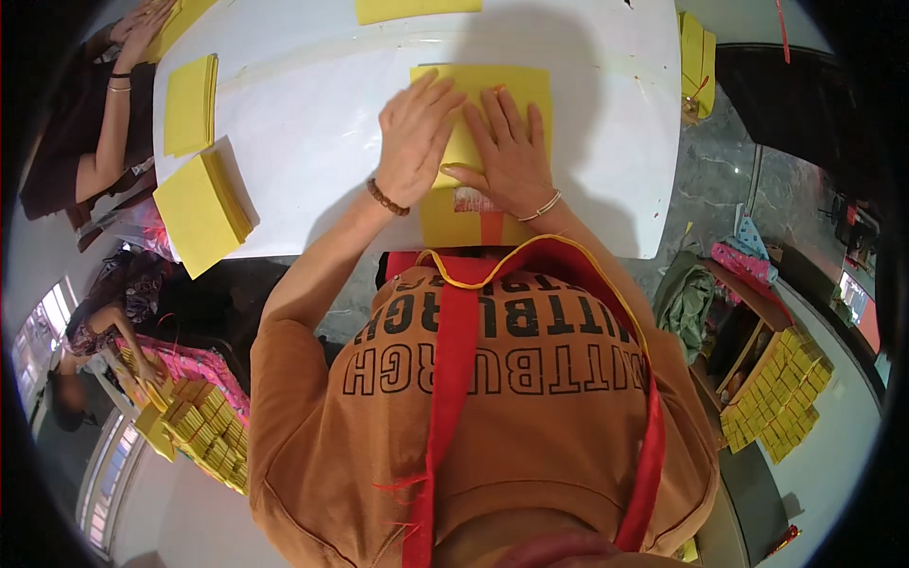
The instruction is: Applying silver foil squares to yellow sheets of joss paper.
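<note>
Held right hand (511,156) splayed on yellow paper (461,150) | left hand (417,137) uncurled over paper's left edge | noted paper's long axis near-to-far

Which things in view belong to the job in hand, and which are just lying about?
In the job:
yellow sheet under left grip and right grip
white table
likely, near-left yellow stack
likely, yellow stack beyond it

Seemingly lying about:
green cloth at right
pink patterned bundle beside it
</note>
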The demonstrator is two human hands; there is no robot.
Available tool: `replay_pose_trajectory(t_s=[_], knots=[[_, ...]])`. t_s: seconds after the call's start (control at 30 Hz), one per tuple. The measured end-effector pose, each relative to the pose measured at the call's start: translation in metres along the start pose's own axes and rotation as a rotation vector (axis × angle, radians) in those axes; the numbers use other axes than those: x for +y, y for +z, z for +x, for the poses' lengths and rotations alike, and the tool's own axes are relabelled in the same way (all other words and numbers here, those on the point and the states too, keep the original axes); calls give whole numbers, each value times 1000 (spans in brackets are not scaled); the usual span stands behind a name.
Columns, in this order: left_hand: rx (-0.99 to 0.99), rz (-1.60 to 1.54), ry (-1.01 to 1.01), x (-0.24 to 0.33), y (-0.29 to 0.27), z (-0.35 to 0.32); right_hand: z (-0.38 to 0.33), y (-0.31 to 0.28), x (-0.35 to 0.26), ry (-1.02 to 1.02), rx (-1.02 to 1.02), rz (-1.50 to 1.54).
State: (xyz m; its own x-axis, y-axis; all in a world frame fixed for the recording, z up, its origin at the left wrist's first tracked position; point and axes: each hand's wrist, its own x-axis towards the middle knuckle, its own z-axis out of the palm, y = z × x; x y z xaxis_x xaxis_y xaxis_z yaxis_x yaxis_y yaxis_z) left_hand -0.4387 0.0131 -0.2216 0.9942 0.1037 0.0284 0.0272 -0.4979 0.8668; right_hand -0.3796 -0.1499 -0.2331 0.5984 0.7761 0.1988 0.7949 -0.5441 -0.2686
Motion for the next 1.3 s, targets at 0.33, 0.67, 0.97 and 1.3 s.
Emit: replay_pose_trajectory(t_s=[0.33,0.67,0.97,1.3], knots=[[-12,736,304,-16,4,-9,-4,6,1,-12,-10,-22],[-215,894,463,2,1,-5,-5,5,44,312,435,1825],[-134,973,479,24,24,-4,-23,-24,73,766,641,1831],[257,820,529,-8,-92,121,-48,-12,40,286,404,782]])
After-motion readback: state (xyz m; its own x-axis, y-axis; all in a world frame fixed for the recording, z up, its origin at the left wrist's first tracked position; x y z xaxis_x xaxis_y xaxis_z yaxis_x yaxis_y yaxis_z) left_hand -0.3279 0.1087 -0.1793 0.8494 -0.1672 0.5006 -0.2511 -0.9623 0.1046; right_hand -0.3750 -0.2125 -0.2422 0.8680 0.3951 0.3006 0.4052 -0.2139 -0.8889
